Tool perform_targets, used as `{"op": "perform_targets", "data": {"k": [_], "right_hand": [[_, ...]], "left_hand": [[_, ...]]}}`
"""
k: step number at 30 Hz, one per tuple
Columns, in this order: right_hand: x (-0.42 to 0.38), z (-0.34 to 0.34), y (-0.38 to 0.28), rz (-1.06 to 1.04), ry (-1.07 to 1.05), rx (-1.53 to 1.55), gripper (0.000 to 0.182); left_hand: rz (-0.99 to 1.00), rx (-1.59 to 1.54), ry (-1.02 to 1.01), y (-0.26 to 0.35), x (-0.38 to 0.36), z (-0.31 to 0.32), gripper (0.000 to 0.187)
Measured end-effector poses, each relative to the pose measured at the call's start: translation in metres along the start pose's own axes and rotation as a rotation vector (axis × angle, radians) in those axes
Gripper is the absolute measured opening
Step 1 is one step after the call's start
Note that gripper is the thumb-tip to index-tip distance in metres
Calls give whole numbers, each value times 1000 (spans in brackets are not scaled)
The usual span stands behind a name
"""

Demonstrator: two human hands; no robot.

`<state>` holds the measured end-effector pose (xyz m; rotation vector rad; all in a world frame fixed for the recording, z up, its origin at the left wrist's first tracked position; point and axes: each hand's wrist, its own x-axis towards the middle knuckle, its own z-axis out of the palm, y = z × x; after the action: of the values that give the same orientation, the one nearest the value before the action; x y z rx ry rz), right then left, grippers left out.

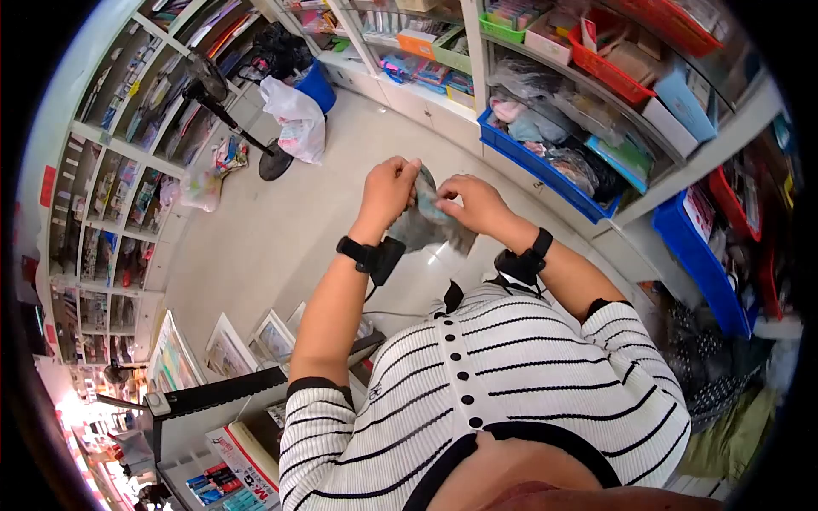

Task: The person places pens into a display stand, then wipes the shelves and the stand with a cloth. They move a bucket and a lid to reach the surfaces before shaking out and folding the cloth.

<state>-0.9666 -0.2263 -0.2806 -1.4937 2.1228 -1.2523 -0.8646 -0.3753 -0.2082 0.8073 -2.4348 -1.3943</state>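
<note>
In the head view, my left hand (pixel 389 194) is closed in a fist, pinching the top edge of a limp, crumpled grey-green piece of cloth or thin plastic (pixel 423 223). My right hand (pixel 477 204) has its thumb and bent fingers pressed together on the right side of the same piece. It hangs between both hands at about chest height, its lower end blurred. Both wrists wear black straps with a small black box.
To the right, a blue tray (pixel 545 170) of crumpled bags and soft items stands on a shelf below red baskets (pixel 609 64). A standing fan (pixel 274 160), a white plastic bag (pixel 294 119) and a blue bin (pixel 319 89) stand ahead. Framed pictures (pixel 228 347) lean at the left.
</note>
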Motion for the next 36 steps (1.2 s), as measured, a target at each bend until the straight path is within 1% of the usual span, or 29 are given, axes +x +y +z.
{"op": "perform_targets", "data": {"k": [1,2,3,5,6,8,9,10,11,12,13,15,16,17,19,20,21,23,24,25,27,28,29,31,32,33,35,36], "right_hand": [[13,0,11,46,-43,43,24],[29,-10,13,35,-86,66,18],[51,-16,9,43,-125,70,18],[79,-32,16,84,-181,-50,19],[95,-38,21,87,-194,-46,19],[122,-44,32,-210,-56,-241,20],[136,-47,36,-205,-62,-240,20],[153,-47,36,-223,-33,-163,20],[167,-50,39,-238,7,-85,20],[183,-55,43,-102,-73,58,23],[193,-60,43,-90,-69,50,23],[213,-66,42,186,-122,301,26],[222,-65,41,269,-86,402,30],[232,-61,43,280,-69,392,30],[254,-54,50,363,97,380,25],[263,-47,55,361,145,463,26],[270,-44,56,369,169,454,26],[284,-36,49,487,179,492,26],[292,-28,50,515,169,493,26],[298,-23,48,519,175,495,26],[311,-12,47,497,120,336,24],[318,-8,40,507,125,321,27],[324,-2,39,508,120,326,27],[334,5,42,549,193,362,26],[338,6,53,529,200,321,23],[343,5,65,535,192,321,23],[351,0,91,527,319,529,20],[354,-6,108,543,331,631,19]], "left_hand": [[-89,-39,-30,0,12,-3,33],[-96,-61,-11,-3,26,-6,34],[-130,-79,-3,-11,40,-20,34],[-147,-116,4,-22,62,-27,34],[-152,-126,-12,-27,74,-30,35],[-172,-166,-24,-33,95,-32,34],[-174,-200,-39,-36,106,-33,32],[-183,-211,-44,-42,116,-38,32],[-117,-308,-5,-45,126,-37,30],[-49,-407,31,-48,138,-36,28],[-48,-413,18,-52,147,-35,28],[87,-218,-18,-62,167,-38,27],[209,-134,34,-64,177,-39,28],[220,-143,16,-67,186,-44,28],[113,122,-1,-61,197,-57,42],[76,79,-75,-57,205,-65,39],[94,76,-94,-62,216,-70,39],[150,-65,-252,-76,237,-78,38],[130,-174,-315,-81,249,-83,31],[131,-172,-322,-85,260,-87,31],[119,-430,-308,-91,284,-94,26],[34,-566,-329,-92,293,-99,24],[28,-564,-325,-97,303,-105,24],[-18,-614,-358,-108,320,-115,20],[-62,-729,-345,-116,329,-115,17],[-71,-734,-343,-125,336,-119,17],[-24,-640,-235,-143,351,-132,17],[-58,-637,-212,-156,360,-140,15]]}}
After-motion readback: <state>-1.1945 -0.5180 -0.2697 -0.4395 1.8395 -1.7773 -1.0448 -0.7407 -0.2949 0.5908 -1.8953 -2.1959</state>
